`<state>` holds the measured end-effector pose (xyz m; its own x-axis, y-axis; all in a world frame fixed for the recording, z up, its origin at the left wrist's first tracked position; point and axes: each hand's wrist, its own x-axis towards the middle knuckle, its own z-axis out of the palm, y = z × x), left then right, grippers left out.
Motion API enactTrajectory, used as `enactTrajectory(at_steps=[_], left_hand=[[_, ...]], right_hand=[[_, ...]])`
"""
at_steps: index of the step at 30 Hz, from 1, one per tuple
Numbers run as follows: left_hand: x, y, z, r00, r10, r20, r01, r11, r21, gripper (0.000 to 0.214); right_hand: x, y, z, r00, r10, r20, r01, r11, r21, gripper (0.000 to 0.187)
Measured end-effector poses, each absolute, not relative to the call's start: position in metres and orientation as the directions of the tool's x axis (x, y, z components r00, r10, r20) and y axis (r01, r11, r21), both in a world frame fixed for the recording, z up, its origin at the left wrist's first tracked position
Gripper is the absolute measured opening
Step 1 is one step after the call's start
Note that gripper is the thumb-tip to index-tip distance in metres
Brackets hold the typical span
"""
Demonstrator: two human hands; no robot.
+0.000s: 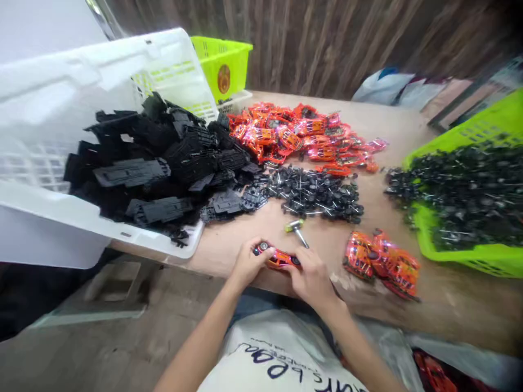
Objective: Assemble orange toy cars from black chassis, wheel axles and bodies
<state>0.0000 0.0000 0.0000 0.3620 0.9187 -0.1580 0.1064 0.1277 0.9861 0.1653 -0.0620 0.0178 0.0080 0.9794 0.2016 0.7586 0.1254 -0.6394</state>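
Note:
A small orange-red toy car [281, 258] with black wheels is held on its side near the table's front edge. My left hand [250, 262] grips its left end by one wheel, thumb on top. Around the right end, close to the other wheel, are the fingers of my right hand [311, 276]. Just beyond the hands lies a small hammer [297, 231] with a yellow-green head and metal handle. Several orange toy cars [382, 261] sit together to the right of my right hand. Ahead is a heap of black wheels on metal axles [314, 190].
A tipped white basket [155, 238] on the left spills black plastic chassis parts [163, 158]. Orange car bodies [302, 133] are piled at the back. A lime basket [469, 258] full of wheel parts stands right; another lime basket [237, 65] stands back left.

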Motion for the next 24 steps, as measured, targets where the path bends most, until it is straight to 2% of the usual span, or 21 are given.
enactTrajectory(at_steps=[1,2,5,6,7,9,11,14,16,18,21,24], left_hand=[[-0.006,0.001,0.003,0.397,0.908,-0.136,0.077,0.115,0.99,0.03],[-0.012,0.001,0.006,0.428,0.897,-0.109,0.06,0.093,0.994,0.045],[-0.024,0.002,0.012,0.509,0.861,0.012,0.062,-0.05,0.997,0.077],[-0.025,0.002,0.013,0.534,0.844,0.057,0.088,-0.122,0.989,0.075],[-0.025,0.002,0.012,0.548,0.832,0.082,0.142,-0.189,0.972,0.066],[-0.023,0.001,0.009,0.532,0.843,0.083,0.283,-0.27,0.92,0.045],[-0.018,-0.001,0.004,0.451,0.89,0.07,0.376,-0.261,0.889,0.045],[-0.013,-0.003,-0.003,0.402,0.914,0.057,0.285,-0.184,0.941,0.044],[-0.01,-0.003,-0.007,0.432,0.899,0.074,0.171,-0.162,0.972,0.03],[-0.009,-0.001,-0.011,0.441,0.893,0.092,0.108,-0.154,0.982,0.021],[-0.007,0.003,-0.013,0.426,0.899,0.102,0.082,-0.151,0.985,0.021],[-0.005,0.002,-0.008,0.415,0.902,0.12,0.125,-0.187,0.974,0.019]], right_hand=[[0.168,-0.058,0.018,0.03,0.996,0.082,0.655,0.043,-0.754,0.019],[0.171,-0.055,0.018,0.032,0.999,-0.024,0.555,-0.037,-0.831,0.021],[0.177,-0.046,0.018,-0.032,0.967,-0.254,0.315,-0.231,-0.92,0.029],[0.179,-0.045,0.019,-0.051,0.957,-0.287,0.283,-0.261,-0.923,0.031],[0.179,-0.045,0.02,-0.033,0.964,-0.265,0.304,-0.243,-0.921,0.033],[0.179,-0.049,0.023,0.042,0.995,-0.091,0.463,-0.1,-0.881,0.033],[0.177,-0.057,0.025,-0.008,0.995,0.102,0.635,0.084,-0.768,0.032],[0.169,-0.07,0.025,-0.168,0.96,0.225,0.774,0.27,-0.573,0.036],[0.162,-0.074,0.02,-0.157,0.946,0.282,0.813,0.286,-0.507,0.031],[0.156,-0.073,0.015,-0.085,0.947,0.31,0.831,0.239,-0.503,0.021],[0.152,-0.069,0.01,0.018,0.952,0.307,0.831,0.156,-0.533,0.018],[0.156,-0.065,0.012,0.022,0.958,0.285,0.769,0.166,-0.617,0.012]])
